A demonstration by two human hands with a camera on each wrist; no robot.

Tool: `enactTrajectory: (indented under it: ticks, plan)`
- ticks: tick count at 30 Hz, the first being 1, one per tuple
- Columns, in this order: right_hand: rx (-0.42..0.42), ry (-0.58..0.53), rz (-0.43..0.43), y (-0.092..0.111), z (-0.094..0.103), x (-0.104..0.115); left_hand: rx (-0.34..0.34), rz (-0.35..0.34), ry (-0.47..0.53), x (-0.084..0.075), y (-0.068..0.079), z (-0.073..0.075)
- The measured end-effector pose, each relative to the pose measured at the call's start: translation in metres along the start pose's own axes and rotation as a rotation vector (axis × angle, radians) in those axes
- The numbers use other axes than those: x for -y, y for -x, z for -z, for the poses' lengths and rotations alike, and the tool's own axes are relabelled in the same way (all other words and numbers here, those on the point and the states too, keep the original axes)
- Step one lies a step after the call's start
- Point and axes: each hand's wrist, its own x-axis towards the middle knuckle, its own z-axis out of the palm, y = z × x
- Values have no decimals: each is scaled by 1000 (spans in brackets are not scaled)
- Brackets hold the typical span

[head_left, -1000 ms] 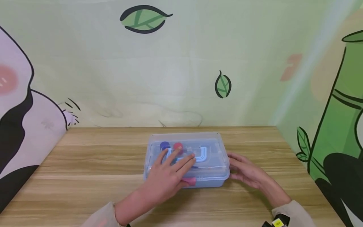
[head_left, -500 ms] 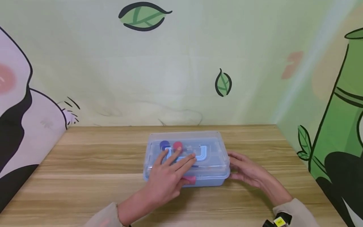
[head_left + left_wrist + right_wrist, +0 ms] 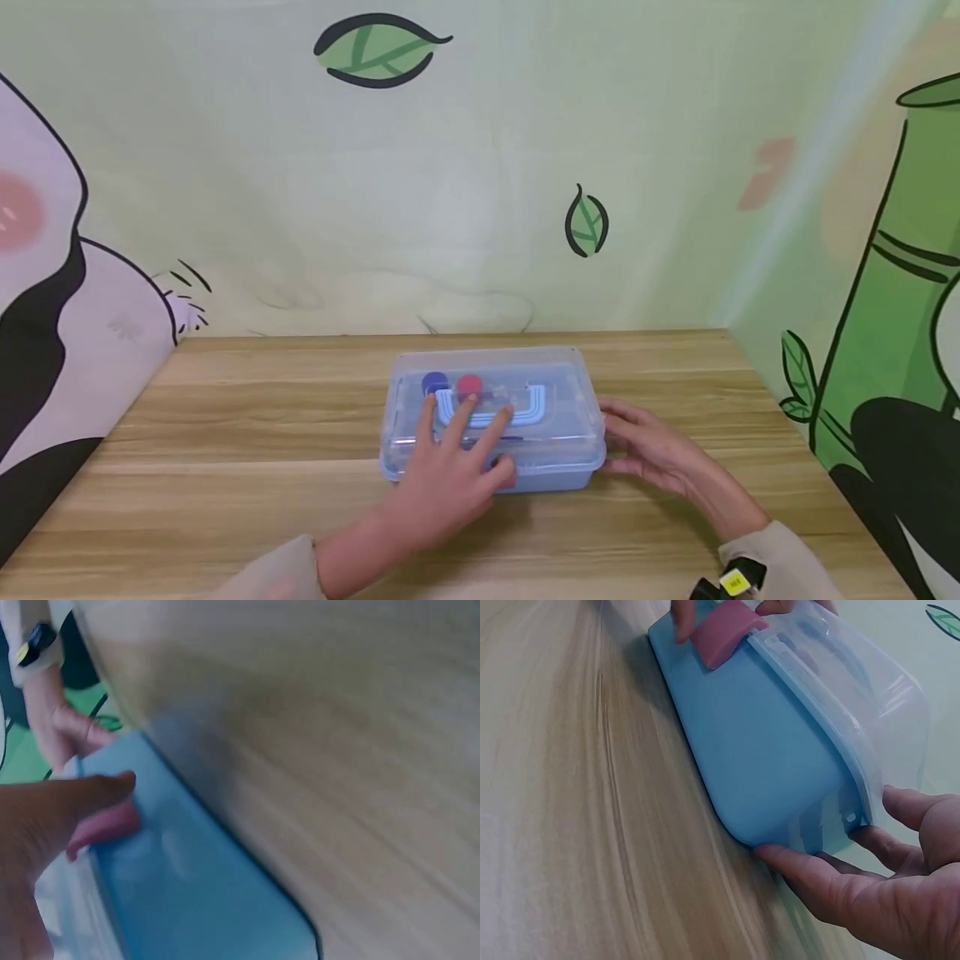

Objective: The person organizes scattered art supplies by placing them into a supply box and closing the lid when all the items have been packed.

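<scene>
A light blue plastic box with a clear lid sits on the wooden table. On top of the lid is a blue carrying handle. My left hand spreads its fingers over the lid, fingertips right by the handle, while its thumb extends over the pink latch at the front. In the head view that thumb hides most of the latch. My right hand rests its fingertips against the box's right end, with its thumb at the lower corner.
Through the lid show a dark blue round thing and a red round one. Behind the table rises a printed backdrop with leaves, and it continues along both sides.
My left thumb has moved up and right from the lower edge of the latch to over it, and the left fingers have spread apart. The box and my right hand hold their places.
</scene>
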Motion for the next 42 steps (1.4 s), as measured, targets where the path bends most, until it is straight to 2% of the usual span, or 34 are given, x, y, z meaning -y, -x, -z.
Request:
enactTrajectory:
  ticks: [4, 8, 12, 16, 22, 25, 32, 37, 42]
  plan:
    - [4, -5, -1, -1, 0, 0, -85, 15, -110, -6, 0, -6]
    - [6, -8, 2, -1, 0, 0, -100, 23, -131, -10, 0, -8]
    - [5, -9, 3, -1, 0, -1, -75, 19, -92, -11, 1, -7]
    - [6, -7, 3, -1, 0, -2, -48, 32, 1, -10, 1, -1]
    - [-3, -2, -2, 0, 1, -2, 92, 54, 110, -6, 1, 14]
    - [-4, -2, -3, -1, 1, -2, 122, 48, 117, -5, 1, 15]
    - [-1, -13, -2, -1, 0, -3, 54, 9, 114, -4, 4, 8]
    - [-1, -14, -8, 0, -1, -3, 66, 11, 125, -1, 5, 11]
    - [-7, -14, -8, -2, -2, -1, -7, 3, 85, 0, 6, 4]
